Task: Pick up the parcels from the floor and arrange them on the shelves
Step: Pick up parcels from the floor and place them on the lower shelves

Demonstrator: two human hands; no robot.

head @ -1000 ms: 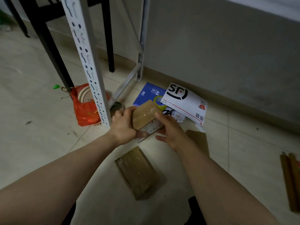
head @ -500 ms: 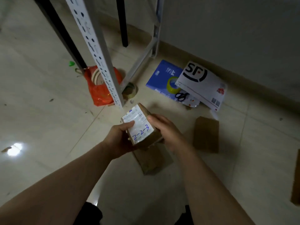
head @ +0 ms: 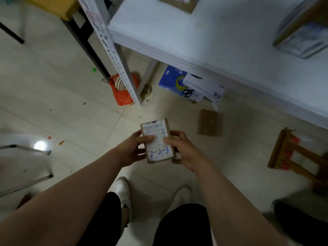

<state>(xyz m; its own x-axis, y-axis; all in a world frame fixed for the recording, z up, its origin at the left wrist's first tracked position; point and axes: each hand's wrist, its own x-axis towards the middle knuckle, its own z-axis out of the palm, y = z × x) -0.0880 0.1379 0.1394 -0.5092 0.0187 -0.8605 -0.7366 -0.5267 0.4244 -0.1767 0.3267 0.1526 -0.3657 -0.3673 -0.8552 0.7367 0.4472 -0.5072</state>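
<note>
I observed a white shelf board (head: 221,38) across the upper right, carried at its left corner by a perforated upright post (head: 117,55). The post stood in front of an orange plastic bag (head: 122,93) and hid part of it. The board's front edge overhung a blue pack of paper (head: 168,79) and a white courier envelope (head: 205,86) on the floor. A yellow tape roll (head: 181,81) and black scissors (head: 187,93) lay on the pack. A wooden stool (head: 291,151) stood at the right, blurred.

I counted four parcels. One was in the hands. One flat brown parcel (head: 210,123) lay on the floor near the envelope. Two sat on the shelf, one at the top edge (head: 177,2) and one at the right (head: 301,32), both cut off by the frame. I counted one bag, one envelope and one pair of scissors.

The held parcel (head: 157,141), a small brown box, was clear of the floor in front of the shelf, its white label with blue handwriting facing up. The left hand (head: 132,150) gripped its left side, thumb flat on the label, fingers curled beneath. The right hand (head: 182,151) gripped the right side, thumb on the label, fingers wrapped round the edge.
</note>
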